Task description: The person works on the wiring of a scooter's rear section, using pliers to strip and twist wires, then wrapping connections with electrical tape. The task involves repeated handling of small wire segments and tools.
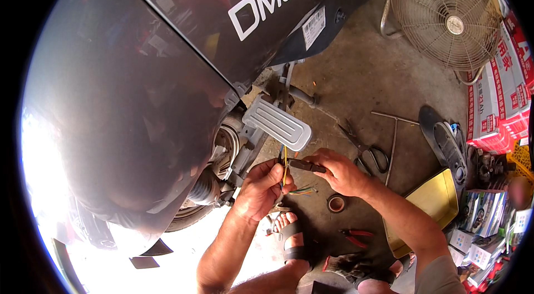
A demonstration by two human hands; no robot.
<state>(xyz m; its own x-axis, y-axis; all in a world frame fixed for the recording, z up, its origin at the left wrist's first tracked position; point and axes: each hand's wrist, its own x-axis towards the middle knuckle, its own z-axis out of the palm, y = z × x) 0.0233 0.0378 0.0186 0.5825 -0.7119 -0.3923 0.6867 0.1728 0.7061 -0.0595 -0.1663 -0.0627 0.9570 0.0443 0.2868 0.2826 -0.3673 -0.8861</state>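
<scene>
My left hand (263, 187) is closed, pinching thin wires; a yellow wire (286, 165) and a dark one run upward from its fingertips. A loose bundle of thin coloured wire ends (303, 190) sticks out to the right below the fingers. My right hand (340, 172) grips a dark pliers-like tool (307, 165), its tip beside the yellow wire; the jaws are too small to make out. Just above both hands juts a grey ribbed footrest (277, 123) from the dark-panelled vehicle (150, 83).
On the floor lie scissors (374, 159), a T-handle wrench (395, 141), a tape roll (336, 203), red-handled pliers (356, 237) and gloves (347, 266). A yellow tray (425, 210), dark plastic part (442, 147), floor fan (445, 16) and red-white boxes (495, 94) stand right.
</scene>
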